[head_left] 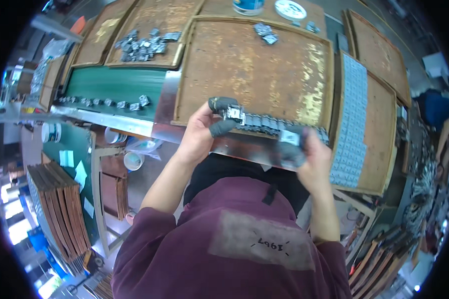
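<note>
My left hand (202, 130) pinches a small silver metal part (234, 114) between a thumb and finger in dark finger covers, above the near edge of a wooden tray (244, 65). Along that edge runs a row of similar grey metal parts (264, 123). Over the row's right end, my right hand (312, 157) is closed, its covered fingers smeared by motion. A flat, pale grey square piece (290, 137) shows at those fingertips; its exact kind is unclear.
A green conveyor belt (114, 82) at the left carries a line of small parts. Behind it, a tray holds a heap of parts (143, 46). To the right, rows of pale square pieces (350, 124) fill part of another tray. Beyond stands a person in blue (434, 109).
</note>
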Tool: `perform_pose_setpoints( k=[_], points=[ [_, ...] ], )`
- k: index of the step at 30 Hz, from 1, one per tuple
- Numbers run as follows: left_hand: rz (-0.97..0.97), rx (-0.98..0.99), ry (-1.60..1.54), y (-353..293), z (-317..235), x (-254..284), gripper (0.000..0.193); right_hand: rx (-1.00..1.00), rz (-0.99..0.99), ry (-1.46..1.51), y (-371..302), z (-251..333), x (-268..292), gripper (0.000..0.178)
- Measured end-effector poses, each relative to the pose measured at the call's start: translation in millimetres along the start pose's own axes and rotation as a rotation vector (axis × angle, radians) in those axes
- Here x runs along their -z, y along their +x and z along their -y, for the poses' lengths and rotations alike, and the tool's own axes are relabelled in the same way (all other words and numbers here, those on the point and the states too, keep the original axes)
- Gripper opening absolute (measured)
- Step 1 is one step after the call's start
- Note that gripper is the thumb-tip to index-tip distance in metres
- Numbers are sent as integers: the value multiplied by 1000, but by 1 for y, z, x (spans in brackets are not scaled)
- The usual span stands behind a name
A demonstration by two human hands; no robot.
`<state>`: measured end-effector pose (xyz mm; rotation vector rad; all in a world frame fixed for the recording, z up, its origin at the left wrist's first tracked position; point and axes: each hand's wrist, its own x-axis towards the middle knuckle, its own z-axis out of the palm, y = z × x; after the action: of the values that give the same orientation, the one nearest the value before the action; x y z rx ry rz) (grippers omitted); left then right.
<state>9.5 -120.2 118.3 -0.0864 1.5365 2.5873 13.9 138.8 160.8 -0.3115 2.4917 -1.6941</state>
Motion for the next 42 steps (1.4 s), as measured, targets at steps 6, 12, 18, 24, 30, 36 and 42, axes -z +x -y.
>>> perform_pose_setpoints(
  k=[6, 12, 18, 24, 30, 36, 42],
  points=[
    [199, -5, 116, -8, 5, -38, 45, 349, -51, -378, 2, 12, 1, 35],
    [235, 70, 129, -14, 21, -68, 41, 379, -85, -487, -6, 0, 6, 29],
    [186, 275, 73, -9, 37, -60, 40, 371, 21, -448, -4, -10, 25, 26],
    [195, 229, 52, 0, 34, -68, 34, 284, 28, -367, -13, -8, 27, 26],
    [231, 256, -23, 0, 31, -76, 38, 255, -73, -412, -17, -12, 31, 28],
    [259, 143, 226, 1, 49, -83, 40, 362, -106, -544, -10, -23, 28, 29],
    [302, 352, 128, 16, 41, -78, 50, 237, 64, -424, -2, -27, 44, 29]
  ],
)
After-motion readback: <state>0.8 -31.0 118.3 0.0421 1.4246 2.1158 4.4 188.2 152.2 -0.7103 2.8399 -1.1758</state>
